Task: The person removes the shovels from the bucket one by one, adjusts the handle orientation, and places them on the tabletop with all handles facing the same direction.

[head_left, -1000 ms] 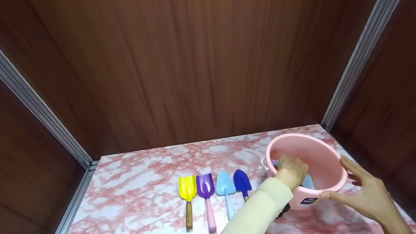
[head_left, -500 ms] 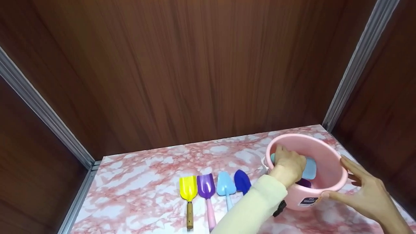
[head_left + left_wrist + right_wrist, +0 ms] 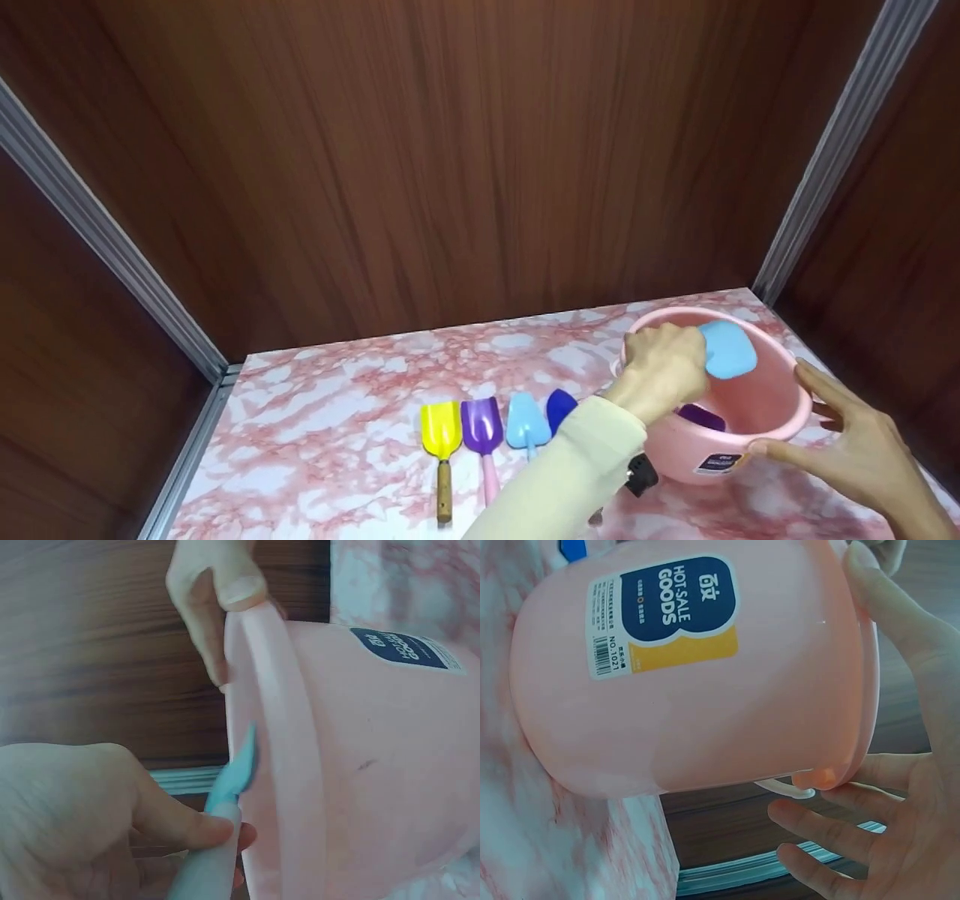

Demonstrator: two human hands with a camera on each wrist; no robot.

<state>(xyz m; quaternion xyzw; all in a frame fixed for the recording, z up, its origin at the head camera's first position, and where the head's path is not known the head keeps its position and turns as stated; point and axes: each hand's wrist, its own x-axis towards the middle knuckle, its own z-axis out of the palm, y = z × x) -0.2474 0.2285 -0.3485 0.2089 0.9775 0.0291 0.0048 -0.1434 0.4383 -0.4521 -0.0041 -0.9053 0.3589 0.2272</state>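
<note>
My left hand (image 3: 664,367) is over the near left rim of the pink bucket (image 3: 675,454), gripping a toy shovel with a light blue blade (image 3: 727,349). That blade sticks up inside the bucket mouth. In the left wrist view, the shovel's pale handle (image 3: 206,866) sits between thumb and fingers. My right hand (image 3: 862,442) holds the bucket's right side, thumb on the front near the label and fingers at the right rim. Several fingers in the right wrist view extend past the bucket (image 3: 742,712). Something dark purple (image 3: 701,417) lies inside the bucket.
Left of the bucket a yellow shovel (image 3: 441,427), a purple shovel (image 3: 481,424), a light blue shovel (image 3: 527,421) and a dark blue trowel (image 3: 560,409) lie in a row. My left sleeve (image 3: 566,472) covers some handles. Brown panels (image 3: 465,165) stand behind the marbled table (image 3: 315,420).
My left hand has risen from deep in the bucket, lifting the light blue shovel toward the rim. The dark purple thing below has come into view. My right hand stays on the bucket.
</note>
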